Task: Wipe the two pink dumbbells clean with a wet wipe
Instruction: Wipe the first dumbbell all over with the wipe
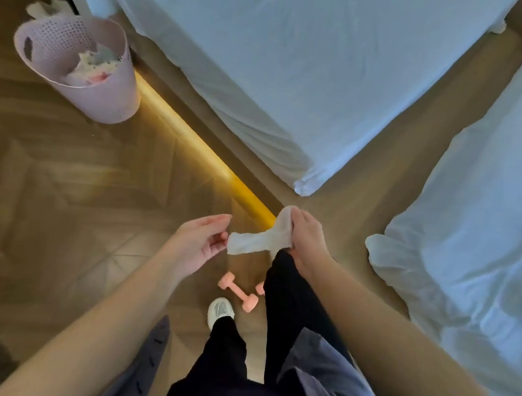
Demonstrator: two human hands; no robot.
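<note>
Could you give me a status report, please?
Right hand grips wet wipe; left hand open at its free end. Both pink dumbbells on floor, untouched, one half hidden behind leg.

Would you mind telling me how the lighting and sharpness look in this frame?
Head view: dim room, warm yellow glow from the light strip along the bed base; wide-angle bending toward the edges; soft throughout, the pink dumbbell and wet wipe slightly blurred.
</note>
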